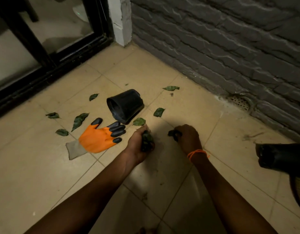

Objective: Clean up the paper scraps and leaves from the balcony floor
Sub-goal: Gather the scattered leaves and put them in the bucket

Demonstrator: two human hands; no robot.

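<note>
Left hand: the left hand (138,144) is gripping a bunch of gathered leaves (146,141), fingers curling round it, low over the floor (44,174) near the centre.
Right hand: the right hand (188,138) is pinching something small and dark (173,133) at its fingertips, probably a leaf, though the light is too dim to be sure; an orange thread (197,153) is circling its wrist.
Loose leaves: one leaf (139,121) is lying just beyond the left hand, touching the pot's rim or nearly so; another (159,112) is lying to the right of the pot; one (171,88) is lying far right, near the wall; several (79,119) are lying scattered to the left, beyond the glove.
Pot: a black plastic pot (126,105) is lying on its side, mouth facing near-left, in the middle of the floor.
Glove: an orange glove with black fingertips (100,136) is lying flat, just left of the left hand.
Surroundings: a grey textured wall (230,48) is running along the right, with a drain grate (240,102) at its foot; a black-framed glass door (49,53) is standing at far left.
Right edge: a second black object (280,157) is sitting at the near right, partly cut off.
</note>
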